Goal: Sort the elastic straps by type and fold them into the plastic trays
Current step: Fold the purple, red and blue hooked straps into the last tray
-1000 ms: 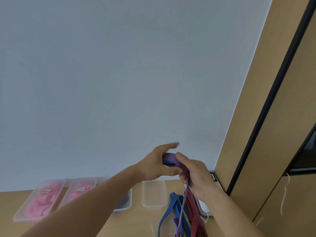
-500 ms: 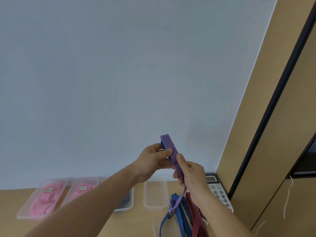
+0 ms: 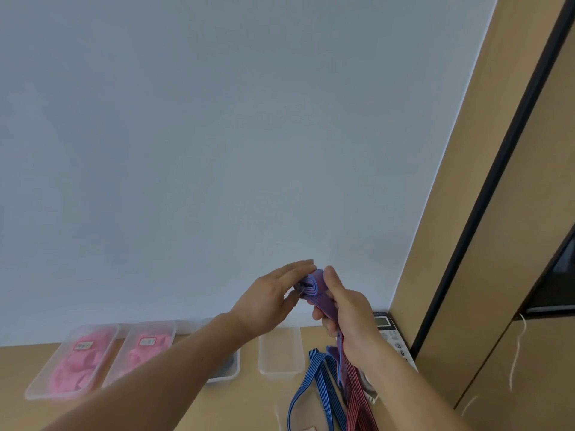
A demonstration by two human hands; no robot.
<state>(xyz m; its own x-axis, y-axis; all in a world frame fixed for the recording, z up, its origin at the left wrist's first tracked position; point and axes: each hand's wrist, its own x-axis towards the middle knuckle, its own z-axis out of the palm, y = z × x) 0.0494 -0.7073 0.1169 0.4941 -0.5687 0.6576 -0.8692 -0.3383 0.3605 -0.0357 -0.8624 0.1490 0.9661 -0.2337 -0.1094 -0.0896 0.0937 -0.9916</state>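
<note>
A purple striped elastic strap [image 3: 317, 292] is partly rolled up in the air between both hands. My left hand [image 3: 267, 301] holds the rolled end, its fingers stretched over the roll. My right hand [image 3: 345, 312] grips the strap just below the roll, and the tail hangs down from it to the desk. A blue striped strap [image 3: 314, 379] and a red striped strap [image 3: 357, 396] lie on the desk below. Two plastic trays hold pink straps [image 3: 73, 363] [image 3: 141, 353]. An empty clear tray [image 3: 278, 353] stands beside them.
Another tray with something dark [image 3: 228, 367] is mostly hidden behind my left forearm. A calculator [image 3: 389, 332] lies at the wall near the wooden cabinet [image 3: 497, 244] on the right. A white string [image 3: 518, 353] hangs on the cabinet front.
The strap end that stood upright half a second ago is now wound into a roll. My left fingers have straightened over it and both hands have dropped slightly.
</note>
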